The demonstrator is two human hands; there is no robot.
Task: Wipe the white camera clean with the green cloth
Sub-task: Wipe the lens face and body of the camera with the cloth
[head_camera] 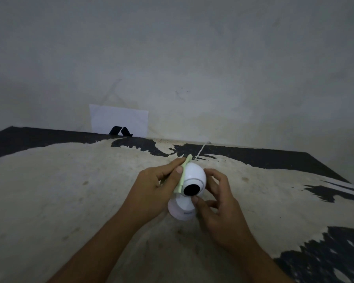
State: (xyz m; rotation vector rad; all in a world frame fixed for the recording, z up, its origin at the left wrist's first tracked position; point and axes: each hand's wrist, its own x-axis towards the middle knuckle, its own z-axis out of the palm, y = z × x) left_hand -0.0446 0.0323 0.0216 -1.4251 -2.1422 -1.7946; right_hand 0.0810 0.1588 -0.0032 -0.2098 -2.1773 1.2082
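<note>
The white camera (193,174) has a round head with a black lens facing me and a round white base below it. It is lifted just above the worn table. My left hand (157,184) presses the pale green cloth (182,174) against the left side of the camera's head, thumb on top of the cloth. My right hand (215,199) grips the camera from the right, fingers around the head and thumb near the neck under the lens. A thin white cable (201,150) runs from behind the camera toward the wall.
The table (70,190) has a cream surface with black peeled patches at the back and right edges. A white paper sheet with a black logo (120,121) leans against the grey wall behind the table's far edge.
</note>
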